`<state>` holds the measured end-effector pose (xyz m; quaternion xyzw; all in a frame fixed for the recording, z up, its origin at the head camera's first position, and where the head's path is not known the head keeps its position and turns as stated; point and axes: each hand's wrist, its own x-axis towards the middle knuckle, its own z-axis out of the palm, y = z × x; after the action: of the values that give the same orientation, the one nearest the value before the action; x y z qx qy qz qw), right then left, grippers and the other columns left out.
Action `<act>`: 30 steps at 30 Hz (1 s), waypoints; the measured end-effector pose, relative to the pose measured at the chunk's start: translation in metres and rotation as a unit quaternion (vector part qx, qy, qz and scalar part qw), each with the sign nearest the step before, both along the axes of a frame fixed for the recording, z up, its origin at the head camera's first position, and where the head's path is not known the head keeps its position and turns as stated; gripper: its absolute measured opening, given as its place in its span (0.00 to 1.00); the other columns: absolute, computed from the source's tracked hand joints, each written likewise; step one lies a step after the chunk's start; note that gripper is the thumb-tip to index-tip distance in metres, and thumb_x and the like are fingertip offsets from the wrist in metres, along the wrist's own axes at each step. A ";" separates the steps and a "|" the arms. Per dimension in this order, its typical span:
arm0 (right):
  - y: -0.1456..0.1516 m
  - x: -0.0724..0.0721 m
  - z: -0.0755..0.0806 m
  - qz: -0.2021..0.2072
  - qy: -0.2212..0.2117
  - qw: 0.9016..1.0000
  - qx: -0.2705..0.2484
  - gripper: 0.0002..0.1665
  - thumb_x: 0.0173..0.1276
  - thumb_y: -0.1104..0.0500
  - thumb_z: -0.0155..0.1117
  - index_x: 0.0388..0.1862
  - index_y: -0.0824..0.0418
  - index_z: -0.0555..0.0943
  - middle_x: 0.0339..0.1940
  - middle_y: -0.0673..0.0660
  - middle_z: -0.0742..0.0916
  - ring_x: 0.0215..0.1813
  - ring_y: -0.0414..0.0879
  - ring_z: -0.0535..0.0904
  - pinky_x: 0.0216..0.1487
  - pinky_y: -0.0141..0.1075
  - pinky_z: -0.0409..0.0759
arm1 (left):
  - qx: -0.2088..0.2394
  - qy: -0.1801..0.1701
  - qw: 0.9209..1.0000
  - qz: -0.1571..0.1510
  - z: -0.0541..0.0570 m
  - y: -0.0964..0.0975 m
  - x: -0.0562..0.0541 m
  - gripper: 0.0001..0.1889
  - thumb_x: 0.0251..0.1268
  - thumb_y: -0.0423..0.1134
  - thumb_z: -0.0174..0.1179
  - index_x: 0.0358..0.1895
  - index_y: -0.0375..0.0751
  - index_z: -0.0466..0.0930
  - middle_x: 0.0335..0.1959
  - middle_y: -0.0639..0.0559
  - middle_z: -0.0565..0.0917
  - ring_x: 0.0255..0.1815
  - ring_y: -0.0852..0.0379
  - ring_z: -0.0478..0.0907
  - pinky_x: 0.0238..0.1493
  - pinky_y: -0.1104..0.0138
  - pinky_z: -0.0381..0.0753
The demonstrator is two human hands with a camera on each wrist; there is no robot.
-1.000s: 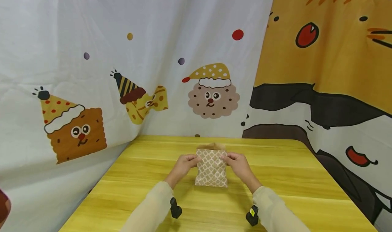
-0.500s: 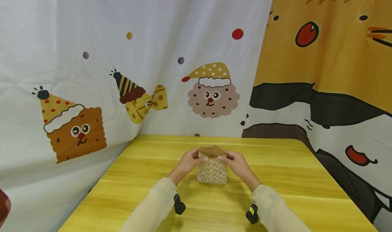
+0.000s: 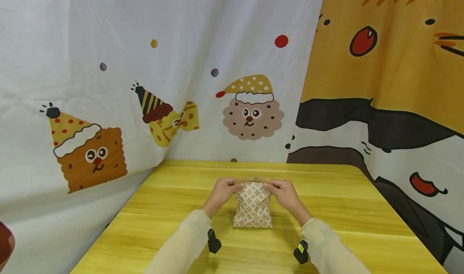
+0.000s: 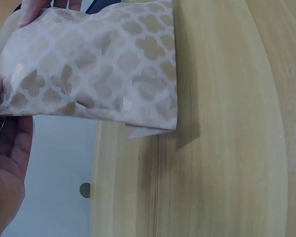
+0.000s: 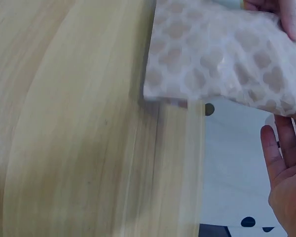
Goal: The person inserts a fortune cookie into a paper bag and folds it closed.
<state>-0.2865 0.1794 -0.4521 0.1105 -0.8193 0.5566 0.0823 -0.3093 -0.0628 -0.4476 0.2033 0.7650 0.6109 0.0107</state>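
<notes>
A brown paper bag [image 3: 253, 205] with a white lattice pattern stands upright on the table in the middle of the head view. My left hand [image 3: 224, 192] pinches its upper left corner, thumb on the near face and fingers behind. At the upper right corner my right hand [image 3: 283, 192] grips it the same way. Both wrist views show the patterned paper bag [image 4: 93, 64] creased across its face, its bottom edge close over the wood. Plain brown paper shows along the top between the hands. What is inside the bag is hidden.
The yellow wood-grain table [image 3: 174, 197] runs back to a white printed curtain [image 3: 188, 32]. A second orange-and-black cartoon cloth [image 3: 391, 77] hangs at the right. Dark wrist cameras sit on both cream sleeves [image 3: 181, 242].
Both hands have shifted their grip along the bag's top. Half a second ago the mouth gaped with brown inside showing; now the patterned face is stretched flat and the bag sits slightly nearer.
</notes>
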 end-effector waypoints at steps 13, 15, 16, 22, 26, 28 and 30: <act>0.003 -0.003 -0.004 0.018 -0.009 1.000 -0.022 0.11 0.72 0.63 0.62 0.48 0.60 0.88 0.46 0.56 0.89 0.46 0.47 0.84 0.49 0.44 0.83 | -0.013 -0.013 1.000 -0.012 -0.004 -0.007 -0.001 0.10 0.71 0.41 0.62 0.42 0.40 0.90 0.46 0.52 0.87 0.48 0.56 0.81 0.52 0.55 0.79; 0.004 -0.004 -0.006 0.026 -0.011 0.999 -0.040 0.11 0.73 0.65 0.61 0.49 0.64 0.87 0.47 0.59 0.88 0.47 0.48 0.85 0.48 0.43 0.83 | -0.011 -0.017 1.000 -0.018 -0.005 -0.007 -0.001 0.10 0.71 0.39 0.62 0.45 0.41 0.90 0.49 0.49 0.86 0.52 0.52 0.81 0.54 0.53 0.79; 0.004 -0.004 -0.007 0.030 -0.014 0.998 -0.048 0.11 0.73 0.66 0.60 0.49 0.66 0.86 0.48 0.61 0.88 0.47 0.49 0.85 0.48 0.42 0.84 | -0.008 -0.017 1.000 -0.023 -0.005 -0.007 0.000 0.10 0.71 0.38 0.61 0.47 0.41 0.89 0.51 0.48 0.86 0.54 0.50 0.80 0.55 0.52 0.79; 0.004 -0.002 -0.012 0.047 -0.009 0.997 -0.067 0.13 0.74 0.68 0.57 0.50 0.68 0.86 0.49 0.63 0.87 0.47 0.49 0.85 0.47 0.39 0.84 | -0.012 -0.008 0.999 -0.044 -0.007 -0.008 0.000 0.11 0.74 0.31 0.55 0.49 0.37 0.87 0.53 0.45 0.85 0.58 0.47 0.79 0.57 0.55 0.79; 0.006 -0.001 -0.012 0.053 -0.005 0.997 -0.061 0.13 0.75 0.69 0.54 0.46 0.68 0.87 0.48 0.61 0.87 0.48 0.47 0.84 0.48 0.39 0.83 | -0.048 -0.010 0.998 -0.046 -0.006 -0.008 0.002 0.14 0.77 0.37 0.52 0.46 0.40 0.89 0.49 0.49 0.86 0.53 0.52 0.80 0.55 0.54 0.79; 0.008 -0.001 -0.010 0.061 -0.008 0.996 -0.068 0.16 0.77 0.68 0.49 0.45 0.70 0.86 0.48 0.63 0.87 0.48 0.49 0.84 0.51 0.42 0.82 | -0.062 -0.006 0.997 -0.042 -0.006 -0.006 0.002 0.13 0.76 0.41 0.54 0.44 0.43 0.90 0.46 0.52 0.87 0.49 0.54 0.81 0.53 0.54 0.79; 0.007 0.000 -0.004 0.058 -0.017 0.995 -0.075 0.19 0.79 0.64 0.46 0.47 0.69 0.85 0.50 0.64 0.86 0.50 0.51 0.83 0.55 0.47 0.80 | -0.075 0.006 0.997 -0.035 -0.005 -0.004 0.003 0.11 0.74 0.45 0.58 0.42 0.47 0.90 0.43 0.55 0.87 0.45 0.56 0.81 0.49 0.55 0.80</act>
<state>-0.2865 0.1861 -0.4565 0.1418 -0.7684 0.6225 0.0438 -0.3060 -0.0666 -0.4525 0.2324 0.8014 0.5496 0.0423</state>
